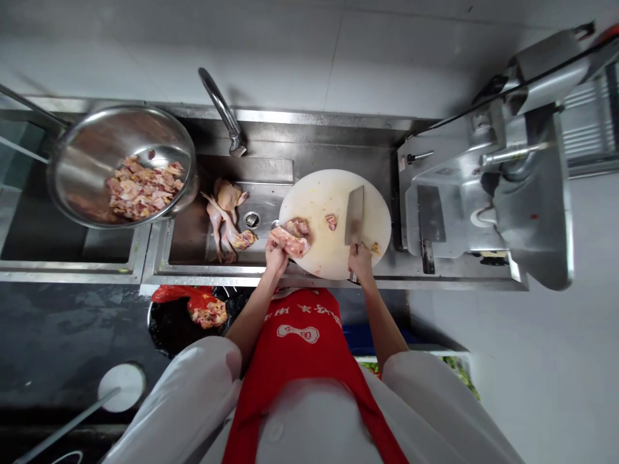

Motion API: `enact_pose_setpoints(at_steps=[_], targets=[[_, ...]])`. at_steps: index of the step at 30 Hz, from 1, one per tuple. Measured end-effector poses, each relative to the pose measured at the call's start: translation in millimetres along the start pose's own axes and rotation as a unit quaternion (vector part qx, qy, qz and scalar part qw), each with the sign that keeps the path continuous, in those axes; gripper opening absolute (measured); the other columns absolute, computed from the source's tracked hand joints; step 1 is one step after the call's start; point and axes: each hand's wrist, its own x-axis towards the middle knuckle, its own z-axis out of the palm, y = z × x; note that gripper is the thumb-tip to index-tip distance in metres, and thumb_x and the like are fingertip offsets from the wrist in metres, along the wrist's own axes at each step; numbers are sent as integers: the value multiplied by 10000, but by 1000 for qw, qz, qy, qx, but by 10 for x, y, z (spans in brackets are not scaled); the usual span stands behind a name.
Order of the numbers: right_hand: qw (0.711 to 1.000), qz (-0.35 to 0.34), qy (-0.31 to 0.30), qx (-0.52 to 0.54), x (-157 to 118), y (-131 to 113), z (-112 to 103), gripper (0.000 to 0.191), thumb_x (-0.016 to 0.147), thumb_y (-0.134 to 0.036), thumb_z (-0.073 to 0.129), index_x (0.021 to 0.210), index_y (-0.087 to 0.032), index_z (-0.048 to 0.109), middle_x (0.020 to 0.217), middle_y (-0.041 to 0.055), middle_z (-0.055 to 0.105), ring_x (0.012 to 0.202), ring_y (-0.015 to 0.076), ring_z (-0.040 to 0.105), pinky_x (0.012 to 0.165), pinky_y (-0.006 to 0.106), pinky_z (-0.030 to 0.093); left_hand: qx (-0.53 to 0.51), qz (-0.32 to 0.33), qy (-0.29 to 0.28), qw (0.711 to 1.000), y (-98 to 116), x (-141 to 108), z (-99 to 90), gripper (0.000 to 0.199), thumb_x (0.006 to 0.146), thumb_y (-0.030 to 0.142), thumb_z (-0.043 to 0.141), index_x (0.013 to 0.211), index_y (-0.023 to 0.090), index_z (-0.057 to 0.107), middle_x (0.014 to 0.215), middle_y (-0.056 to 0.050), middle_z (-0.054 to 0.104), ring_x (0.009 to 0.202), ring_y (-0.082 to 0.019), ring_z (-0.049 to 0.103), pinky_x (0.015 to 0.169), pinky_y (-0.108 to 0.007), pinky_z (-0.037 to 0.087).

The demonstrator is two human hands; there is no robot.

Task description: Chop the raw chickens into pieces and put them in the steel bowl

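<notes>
My left hand (276,258) is closed on a large piece of raw chicken (292,240) at the left edge of the round white cutting board (322,188). In my right hand (360,261) is the handle of a cleaver (354,216), its broad blade over the right part of the board. Between the cleaver and the held piece lies a small chunk of chicken (331,222). A yellowish scrap (375,247) rests near the board's right rim. A whole plucked chicken (225,216) lies in the sink left of the board.
A big steel bowl (72,154) holding cut chicken pieces (142,187) stands at the left. The faucet (220,96) arches behind the sink (283,169). On the right, a slicing machine (527,187) has a second cleaver (430,219) lying on it. A black-lined bin (174,325) sits below the counter.
</notes>
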Motion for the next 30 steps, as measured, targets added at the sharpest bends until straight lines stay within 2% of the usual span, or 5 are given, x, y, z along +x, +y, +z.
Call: enact_pose_setpoints(at_steps=[6, 11, 14, 24, 30], targets=[[998, -25, 48, -42, -80, 188, -148, 280, 959, -350, 388, 966, -155, 590, 808, 104, 658, 659, 209, 628, 629, 302, 458, 313, 227, 18, 922, 224, 194, 534, 414, 799, 195, 661, 1200, 173, 560, 1209, -126, 586, 1198, -239, 527, 1064, -420, 407], [997, -8, 35, -65, -221, 323, -274, 306, 981, -338, 365, 991, -147, 604, 915, 156, 692, 815, 249, 648, 729, 321, 448, 619, 291, -365, 632, 200, 504, 1288, 266, 857, 117, 537, 1058, 199, 691, 1266, -113, 621, 1285, -298, 463, 1140, -529, 230], [997, 2, 30, -75, -301, 374, -269, 316, 993, -339, 361, 1022, -144, 608, 961, 160, 702, 832, 245, 652, 738, 312, 435, 715, 228, -378, 541, 26, 560, 1553, 197, 896, 227, 553, 988, 156, 712, 1168, -161, 665, 1194, -333, 525, 1094, -525, 268], [979, -137, 138, -59, -338, -497, -624, 494, 1042, -443, 239, 1267, -146, 564, 980, 142, 697, 903, 264, 663, 758, 299, 431, 512, 311, -86, 796, 220, 62, 838, 178, 906, 369, 605, 929, 203, 667, 1026, -104, 636, 1099, -293, 518, 1069, -464, 303], [990, -120, 53, -52, -74, -629, -277, 468, 1034, -409, 279, 1211, -135, 615, 940, 156, 705, 886, 263, 683, 730, 288, 449, 430, 303, -89, 846, 296, 65, 705, 99, 878, 295, 612, 853, 209, 653, 930, -89, 619, 1019, -269, 532, 1048, -440, 350]])
